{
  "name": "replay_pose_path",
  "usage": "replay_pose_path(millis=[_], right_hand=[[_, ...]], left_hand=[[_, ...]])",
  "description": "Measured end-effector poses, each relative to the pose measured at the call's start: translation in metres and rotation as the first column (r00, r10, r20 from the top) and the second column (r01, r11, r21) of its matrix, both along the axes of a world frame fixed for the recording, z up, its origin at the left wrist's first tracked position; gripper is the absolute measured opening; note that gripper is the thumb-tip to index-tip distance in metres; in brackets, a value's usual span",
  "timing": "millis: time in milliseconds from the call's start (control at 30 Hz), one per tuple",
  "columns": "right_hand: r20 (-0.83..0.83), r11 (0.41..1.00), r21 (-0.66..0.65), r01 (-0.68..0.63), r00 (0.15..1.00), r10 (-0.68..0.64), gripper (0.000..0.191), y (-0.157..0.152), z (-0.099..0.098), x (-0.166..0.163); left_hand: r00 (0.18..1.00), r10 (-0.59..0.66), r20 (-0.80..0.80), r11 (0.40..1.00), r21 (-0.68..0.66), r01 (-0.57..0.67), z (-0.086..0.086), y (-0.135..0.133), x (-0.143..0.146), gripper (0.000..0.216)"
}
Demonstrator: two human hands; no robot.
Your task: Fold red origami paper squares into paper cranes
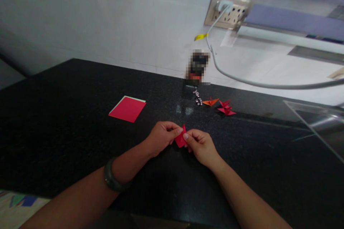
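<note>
A small piece of folded red origami paper (180, 140) is held between both hands above the black counter. My left hand (164, 134) pinches its left side with thumb and fingers. On the other side, my right hand (200, 145) grips the right edge, its thumb lying on the front of the paper. The folded piece is diamond-shaped, with a point sticking up at the top. Parts of it are hidden behind the thumbs. A stack of square paper (127, 109), red on top with a pale sheet showing beneath, lies to the left, apart from the hands.
Beyond my right hand sit an orange paper crane (211, 102) and red paper cranes (226, 109). A phone-like object (198, 66), blurred out, leans on the wall with a beaded strap (198, 98). A grey cable (242, 80) hangs from the socket (228, 12). A metal-edged basin (319, 121) is at right.
</note>
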State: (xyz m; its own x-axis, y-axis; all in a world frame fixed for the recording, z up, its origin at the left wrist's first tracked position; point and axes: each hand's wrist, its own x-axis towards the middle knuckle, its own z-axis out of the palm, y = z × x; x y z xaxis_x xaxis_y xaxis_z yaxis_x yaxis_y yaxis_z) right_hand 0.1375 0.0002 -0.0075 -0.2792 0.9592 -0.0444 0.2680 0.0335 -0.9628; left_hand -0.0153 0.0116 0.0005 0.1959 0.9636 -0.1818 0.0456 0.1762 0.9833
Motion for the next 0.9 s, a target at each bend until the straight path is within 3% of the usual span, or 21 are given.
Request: replay_pose_path(millis=[467,900], right_hand=[[-0.026,1.000,-0.019,0.010,1.000,-0.010,0.028,0.0006,-0.0010,-0.0024],[-0.061,0.997,-0.075,-0.013,0.998,0.008,0.024,-0.0015,0.0029,-0.0081]], left_hand=[[0.993,0.104,-0.062,0.992,0.084,-0.098,-0.0003,-0.0031,0.0029,0.016],[0.949,0.195,-0.246,0.945,0.307,-0.115,-0.0032,-0.0069,0.0034,0.016]])
